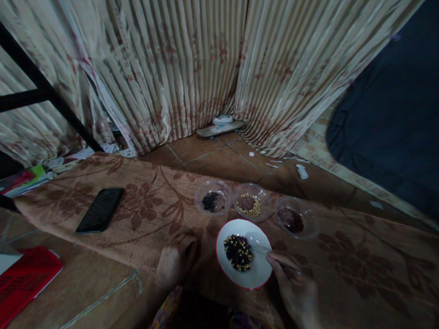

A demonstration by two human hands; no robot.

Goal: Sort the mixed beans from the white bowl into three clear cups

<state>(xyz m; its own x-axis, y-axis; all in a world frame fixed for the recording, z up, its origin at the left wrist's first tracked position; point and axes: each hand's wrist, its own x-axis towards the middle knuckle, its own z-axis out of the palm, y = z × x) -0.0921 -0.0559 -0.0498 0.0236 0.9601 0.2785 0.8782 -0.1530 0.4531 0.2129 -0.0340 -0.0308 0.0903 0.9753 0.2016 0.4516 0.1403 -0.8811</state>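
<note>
Remotely, I watch the right hand (296, 285) grip tweezers (261, 250), left hand (177, 258) loosely curled, three cups (246, 201) part-filled, mixed beans (238, 253) remaining in the bowl (260, 274).

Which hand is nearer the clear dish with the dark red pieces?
Right. The right hand, holding a thin metal tool, is on the near side of the clear dish; the left hand is farther off, across the white bowl.

Left hand (178, 256) curled in loosely, left forearm (136, 305) slanting up from below. Right hand (294, 284) angled inward, pinching.
</note>
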